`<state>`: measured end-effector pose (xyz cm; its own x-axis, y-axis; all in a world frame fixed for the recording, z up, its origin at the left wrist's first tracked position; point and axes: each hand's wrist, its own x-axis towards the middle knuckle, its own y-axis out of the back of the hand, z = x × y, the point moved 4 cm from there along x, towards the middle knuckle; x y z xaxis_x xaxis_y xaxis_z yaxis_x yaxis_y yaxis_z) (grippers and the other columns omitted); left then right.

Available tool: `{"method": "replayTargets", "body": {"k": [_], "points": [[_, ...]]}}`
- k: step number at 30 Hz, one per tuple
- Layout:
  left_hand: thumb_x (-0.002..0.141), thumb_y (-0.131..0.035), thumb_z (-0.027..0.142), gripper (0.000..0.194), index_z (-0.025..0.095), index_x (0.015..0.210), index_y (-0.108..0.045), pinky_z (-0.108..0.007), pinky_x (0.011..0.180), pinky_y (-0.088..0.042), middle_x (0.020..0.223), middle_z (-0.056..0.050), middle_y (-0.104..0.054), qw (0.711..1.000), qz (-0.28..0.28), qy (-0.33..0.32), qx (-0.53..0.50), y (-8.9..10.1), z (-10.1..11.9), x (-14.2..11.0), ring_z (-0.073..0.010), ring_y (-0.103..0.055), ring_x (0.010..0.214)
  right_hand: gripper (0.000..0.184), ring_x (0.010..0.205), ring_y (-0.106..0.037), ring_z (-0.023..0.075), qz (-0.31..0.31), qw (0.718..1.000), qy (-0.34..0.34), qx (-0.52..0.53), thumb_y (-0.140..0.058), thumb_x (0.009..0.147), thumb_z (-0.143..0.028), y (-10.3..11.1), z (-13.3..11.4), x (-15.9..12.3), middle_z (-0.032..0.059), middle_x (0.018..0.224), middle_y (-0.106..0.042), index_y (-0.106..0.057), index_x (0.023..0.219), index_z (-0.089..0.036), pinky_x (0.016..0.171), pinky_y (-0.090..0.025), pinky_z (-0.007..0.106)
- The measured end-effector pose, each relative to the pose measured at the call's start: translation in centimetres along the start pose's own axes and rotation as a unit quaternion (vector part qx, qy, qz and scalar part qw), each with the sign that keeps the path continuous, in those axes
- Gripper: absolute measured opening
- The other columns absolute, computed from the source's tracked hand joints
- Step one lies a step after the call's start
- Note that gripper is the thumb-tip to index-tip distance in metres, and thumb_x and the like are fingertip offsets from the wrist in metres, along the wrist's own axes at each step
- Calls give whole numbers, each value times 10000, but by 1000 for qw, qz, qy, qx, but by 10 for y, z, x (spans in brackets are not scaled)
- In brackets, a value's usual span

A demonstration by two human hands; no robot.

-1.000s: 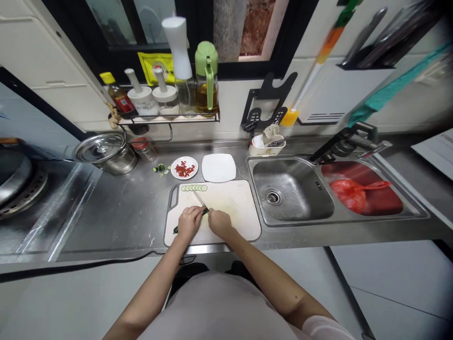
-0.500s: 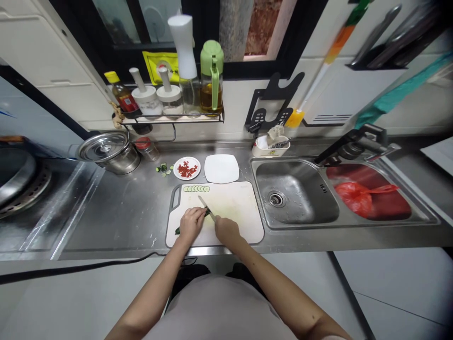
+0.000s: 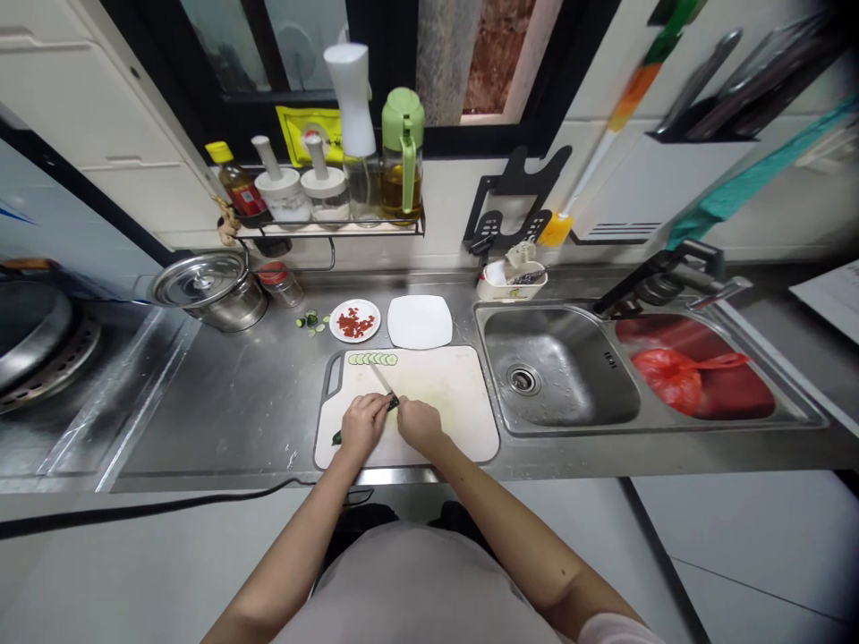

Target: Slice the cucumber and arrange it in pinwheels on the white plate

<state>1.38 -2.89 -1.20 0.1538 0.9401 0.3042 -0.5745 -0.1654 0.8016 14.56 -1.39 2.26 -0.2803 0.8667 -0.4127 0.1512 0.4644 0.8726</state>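
Note:
My right hand [image 3: 420,423] is closed round the handle of a knife [image 3: 382,377], whose blade points up and to the left over the white cutting board [image 3: 456,394]. Pressed under the fingers of my left hand [image 3: 363,424] is a dark green piece of cucumber [image 3: 393,402], right beside the blade. Another dark green cucumber piece [image 3: 336,438] lies left of that hand, partly hidden by it. Along the board's far edge runs a row of pale cucumber slices [image 3: 372,359], overlapping one another.
Behind the board stand a small plate of chopped red bits [image 3: 355,321] and a white square plate [image 3: 420,321]. Cucumber scraps [image 3: 312,322] lie left of them. A lidded pot [image 3: 215,291] is at the back left. To the right is a sink [image 3: 564,367], with a red bag [image 3: 671,380] in its second basin.
My right hand drew the knife back toward me and to the right, then pushed it forward again. My left hand stays on the cucumber piece. The view has shifted slightly.

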Motion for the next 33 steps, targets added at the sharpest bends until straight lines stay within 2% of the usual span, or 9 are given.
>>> {"method": "replayTargets", "body": {"k": [10,13,23,27,33], "points": [[933,-521,257,221,253,1049,-709,-318,786,-489,999,-34,-715,1000,5,8,0,-1,-1,0,-178,-600,892,278,943,-670,251,-57,998,-33,-17,-345,965,-200,-7,19,-42,143,950,-695,-561,1127,-137,753,-468,325],[934,-516,258,227,255,1051,-710,-317,800,-488,1008,-31,-715,1000,0,14,1,-2,-2,0,-180,-601,908,280,943,-668,249,-55,998,-28,-15,-342,959,-190,-6,17,-37,141,962,-695,-564,1120,-135,760,-467,327],[951,-480,284,254,260,1059,-708,-318,846,-486,1045,-38,-708,999,-28,33,3,1,1,1,-183,-606,940,300,988,-659,223,-30,999,-2,10,-330,947,-164,7,-3,4,128,1039,-692,-549,1152,-145,773,-461,298],[954,-476,292,258,255,1059,-709,-311,853,-481,1050,-38,-708,999,-34,38,13,1,2,0,-177,-603,942,306,976,-663,229,-26,1000,-3,11,-316,957,-179,5,-2,4,132,1027,-694,-554,1145,-140,764,-463,305],[955,-479,294,264,259,1080,-709,-309,842,-480,1052,-37,-714,998,-35,38,32,1,3,0,-175,-607,928,298,954,-664,233,-19,1000,-11,0,-334,946,-174,-2,8,-13,129,984,-701,-572,1122,-138,757,-455,307]]}}
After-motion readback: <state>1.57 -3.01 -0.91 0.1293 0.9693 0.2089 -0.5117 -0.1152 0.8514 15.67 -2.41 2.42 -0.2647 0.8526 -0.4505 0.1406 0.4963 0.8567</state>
